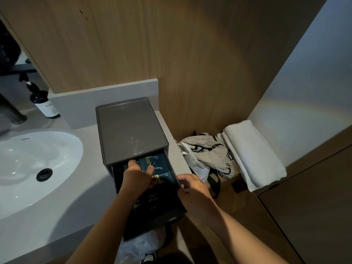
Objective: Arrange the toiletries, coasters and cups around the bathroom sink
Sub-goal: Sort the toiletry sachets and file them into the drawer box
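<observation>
A dark grey drawer box [131, 128] stands on the grey counter [57, 216] right of the white sink [28, 168]. Its drawer [162, 210] is pulled out toward me. Inside lie dark blue toiletry packets, one marked shower cap [154, 161], another [167, 178] below it, and black toothbrush boxes [152, 201] nearer me. My left hand [139, 176] reaches into the drawer, its thumb and fingers pinching the shower cap packet at its left edge. My right hand [192, 185] grips the drawer's right rim.
A dark pump bottle [44, 103] stands by the backsplash left of the box, with a dark faucet [11, 111] beside it. On a lower wooden shelf to the right lie a beige bag [207, 151] and a folded white towel [251, 153]. Wood panelling rises behind.
</observation>
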A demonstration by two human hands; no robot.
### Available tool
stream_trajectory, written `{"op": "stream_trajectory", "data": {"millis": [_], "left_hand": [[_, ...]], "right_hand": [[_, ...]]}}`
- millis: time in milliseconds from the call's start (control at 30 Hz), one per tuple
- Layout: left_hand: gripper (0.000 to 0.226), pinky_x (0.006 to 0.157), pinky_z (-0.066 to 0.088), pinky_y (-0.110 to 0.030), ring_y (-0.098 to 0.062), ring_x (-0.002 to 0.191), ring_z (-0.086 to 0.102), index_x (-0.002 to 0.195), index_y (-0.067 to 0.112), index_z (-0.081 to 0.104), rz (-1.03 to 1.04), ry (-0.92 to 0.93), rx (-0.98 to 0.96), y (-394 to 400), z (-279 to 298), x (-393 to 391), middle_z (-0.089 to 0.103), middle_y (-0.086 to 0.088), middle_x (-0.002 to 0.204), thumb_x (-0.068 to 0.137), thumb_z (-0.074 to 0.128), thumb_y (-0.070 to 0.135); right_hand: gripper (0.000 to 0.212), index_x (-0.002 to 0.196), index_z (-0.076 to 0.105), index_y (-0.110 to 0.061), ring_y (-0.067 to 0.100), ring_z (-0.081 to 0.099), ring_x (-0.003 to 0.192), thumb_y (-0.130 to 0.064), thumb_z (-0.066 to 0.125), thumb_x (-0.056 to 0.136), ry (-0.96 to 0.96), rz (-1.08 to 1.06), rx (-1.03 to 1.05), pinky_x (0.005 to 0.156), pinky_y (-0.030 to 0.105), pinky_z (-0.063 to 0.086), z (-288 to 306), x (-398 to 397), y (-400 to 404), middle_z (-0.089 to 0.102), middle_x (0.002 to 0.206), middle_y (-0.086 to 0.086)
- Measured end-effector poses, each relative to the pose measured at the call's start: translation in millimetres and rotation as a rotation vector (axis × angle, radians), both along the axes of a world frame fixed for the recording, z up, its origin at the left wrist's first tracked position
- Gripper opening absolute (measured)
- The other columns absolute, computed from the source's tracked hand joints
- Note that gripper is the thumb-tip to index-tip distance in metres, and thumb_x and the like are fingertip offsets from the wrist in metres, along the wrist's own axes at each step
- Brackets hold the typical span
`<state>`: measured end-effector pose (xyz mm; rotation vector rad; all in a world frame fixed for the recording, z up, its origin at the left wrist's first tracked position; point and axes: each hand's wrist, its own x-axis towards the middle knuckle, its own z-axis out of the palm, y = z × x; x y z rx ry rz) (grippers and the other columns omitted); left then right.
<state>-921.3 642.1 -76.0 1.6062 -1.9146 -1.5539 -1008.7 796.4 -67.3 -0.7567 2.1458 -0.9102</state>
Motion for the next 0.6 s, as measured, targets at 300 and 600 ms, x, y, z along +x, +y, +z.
{"op": "stream_trajectory", "data": {"millis": [300,600], "left_hand": [[0.056,0.106,0.039,-0.038,-0.028,0.138,0.038,0.141,0.009,0.043,-0.514,-0.293,-0.589,4,-11,22,0.042,-0.012,0.147,0.091,0.058,0.029],[0.056,0.106,0.038,-0.049,-0.041,0.130,0.045,0.138,0.006,0.049,-0.540,-0.274,-0.740,0,-29,11,0.049,-0.027,0.138,0.087,0.067,0.020]], "right_hand": [[0.044,0.118,0.061,-0.023,0.014,0.057,0.106,-0.016,0.049,0.076,-0.008,-0.001,-0.017,0.094,0.040,0.050,-7,4,1,0.060,0.114,-0.003],[0.036,0.117,0.059,-0.025,0.013,0.055,0.106,-0.013,0.048,0.084,0.031,0.026,-0.002,0.093,0.038,0.050,-8,2,-2,0.059,0.116,-0.004]]}}
